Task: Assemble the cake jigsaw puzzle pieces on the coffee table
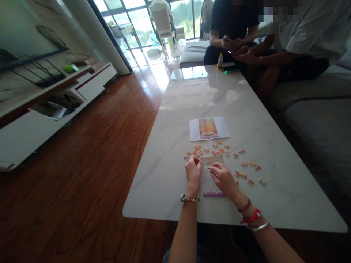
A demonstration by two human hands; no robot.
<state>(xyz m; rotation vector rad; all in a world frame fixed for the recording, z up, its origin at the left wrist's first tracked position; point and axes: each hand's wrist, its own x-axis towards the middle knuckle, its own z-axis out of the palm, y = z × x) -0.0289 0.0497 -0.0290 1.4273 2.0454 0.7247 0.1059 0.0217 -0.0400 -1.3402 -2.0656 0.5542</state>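
Observation:
My left hand (193, 173) is closed in a pinch at the left edge of a partly assembled jigsaw puzzle (212, 159). Whatever lies between its fingertips is too small to make out. Over the puzzle's right side hovers my right hand (225, 180), its fingers slightly bent and apart, with nothing visible in them. The upper rows of the puzzle are joined, and a purple strip (214, 194) forms its lower edge; plain white shows between them. Loose puzzle pieces (218, 151) lie above the puzzle, and more puzzle pieces (242, 175) are scattered to the right.
A creased reference picture (208, 128) lies flat beyond the pieces on the white marble table (153, 175). At the far end stand a small bottle (219, 62) and a dark phone (230, 68). Two people sit on the sofa (318, 109) at the right, holding phones.

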